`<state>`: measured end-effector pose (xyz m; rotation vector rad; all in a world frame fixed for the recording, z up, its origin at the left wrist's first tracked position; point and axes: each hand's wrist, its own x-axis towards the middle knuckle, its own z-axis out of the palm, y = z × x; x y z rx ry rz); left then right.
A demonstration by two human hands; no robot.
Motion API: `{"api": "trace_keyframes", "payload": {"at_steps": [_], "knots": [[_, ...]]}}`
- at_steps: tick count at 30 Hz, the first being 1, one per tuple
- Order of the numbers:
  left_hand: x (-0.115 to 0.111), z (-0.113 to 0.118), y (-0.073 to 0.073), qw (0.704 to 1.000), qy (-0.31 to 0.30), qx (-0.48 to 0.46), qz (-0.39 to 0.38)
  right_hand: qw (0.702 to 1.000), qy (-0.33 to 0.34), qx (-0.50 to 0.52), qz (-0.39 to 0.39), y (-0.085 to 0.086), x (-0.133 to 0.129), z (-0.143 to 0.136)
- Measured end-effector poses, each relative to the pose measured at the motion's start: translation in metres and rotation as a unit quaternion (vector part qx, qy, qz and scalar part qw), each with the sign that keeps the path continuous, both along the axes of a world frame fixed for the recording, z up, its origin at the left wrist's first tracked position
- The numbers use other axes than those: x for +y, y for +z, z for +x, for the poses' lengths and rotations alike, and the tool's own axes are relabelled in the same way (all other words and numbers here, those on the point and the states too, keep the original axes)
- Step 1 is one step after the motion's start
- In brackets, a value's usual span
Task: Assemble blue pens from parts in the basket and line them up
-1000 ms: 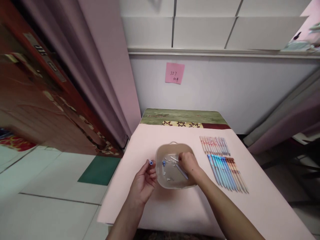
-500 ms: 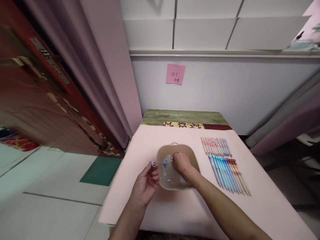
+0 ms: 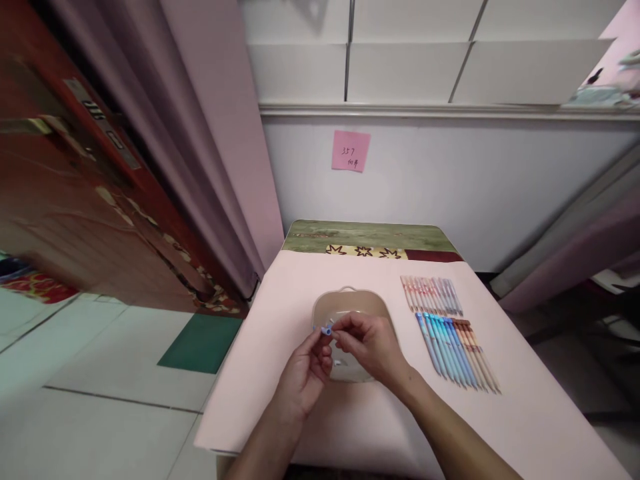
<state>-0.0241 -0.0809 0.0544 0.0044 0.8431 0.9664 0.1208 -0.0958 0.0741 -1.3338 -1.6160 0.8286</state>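
Left hand (image 3: 306, 373) is pinching a small blue tube (image 3: 327, 331) over the left side of the tub (image 3: 353, 301), its round end showing. Right hand (image 3: 376, 343) is crowding in just beside it, fingertips drawn narrow, but I can't tell if they're gripping anything. Hands are blocking a lot of the tub's inside. Compared with half a second back, the right isn't reaching down in there anymore, and the tube's sitting further right.
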Motion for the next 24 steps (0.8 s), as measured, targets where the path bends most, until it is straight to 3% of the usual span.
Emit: {"api": "trace_keyframes", "payload": {"at_steps": [4,10,13,16,18,19,21,24], "knots": [[-0.005,0.003,0.0,1.0,0.0,0.025,-0.007,0.988,-0.025,-0.129,0.081,0.003,-0.004,-0.003],[-0.01,0.004,-0.001,0.999,0.0,0.033,-0.007,0.977,-0.008,-0.197,0.087,0.004,-0.006,-0.004],[-0.011,0.005,0.0,1.0,-0.014,0.025,0.002,0.989,0.001,-0.145,0.039,0.006,0.0,0.002],[-0.01,0.002,0.005,1.0,-0.02,0.006,0.008,0.999,0.01,-0.019,-0.037,0.005,0.013,0.02],[-0.007,-0.002,0.01,1.0,-0.004,-0.002,0.005,0.998,-0.022,0.024,-0.058,0.003,0.021,0.036],[-0.005,-0.004,0.013,1.0,0.008,-0.006,0.002,0.997,-0.055,0.001,-0.055,0.002,0.024,0.044],[-0.001,-0.008,0.017,0.999,0.03,-0.013,-0.004,0.983,-0.102,-0.135,-0.063,-0.003,0.027,0.054],[0.002,-0.01,0.018,0.999,0.037,-0.01,-0.009,0.915,-0.087,-0.369,-0.135,-0.016,0.026,0.052]]}}
